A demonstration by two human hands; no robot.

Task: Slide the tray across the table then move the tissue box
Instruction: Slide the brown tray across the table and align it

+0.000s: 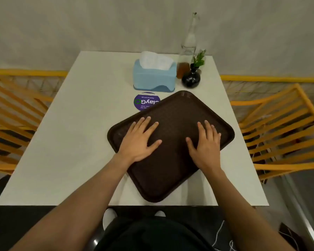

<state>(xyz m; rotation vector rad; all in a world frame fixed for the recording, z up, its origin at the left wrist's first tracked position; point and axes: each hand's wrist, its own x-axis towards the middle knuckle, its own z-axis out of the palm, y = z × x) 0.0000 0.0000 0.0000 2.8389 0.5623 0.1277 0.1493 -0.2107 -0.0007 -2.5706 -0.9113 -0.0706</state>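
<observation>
Here, seen from above by a head-worn camera, two bare forearms reach forward from the bottom of the view onto a white square table (62,142). Both hands lie palm-down and flat on a dark brown tray (172,156).

The left hand (140,140) rests on the tray's 9 o'clock side, wrist just over the rim, fingers spread apart and pointing toward 1 o'clock, thumb splayed out to the right. The right hand (205,144) rests on the 3 o'clock side, fingers held loosely side by side with small gaps, pointing toward 12 o'clock, thumb angled out to the left. Neither hand grips anything; the palms simply press on the tray's surface.

The tray sits right of the table's centre, turned askew so its corners point roughly to 12, 3, 6 and 9 o'clock. Its near corner lies close to the table's near edge. Its far edge covers part of a round purple sticker (143,102).

At 12 o'clock from the tray, just beyond the sticker, stands a light blue tissue box (154,77) with a white tissue poking from the top. To the box's 3 o'clock stand a tall clear glass bottle (188,44) and a small black vase (191,78) holding a green sprig.

Yellow wooden chairs (279,131) flank the table at 3 and 9 o'clock.
</observation>
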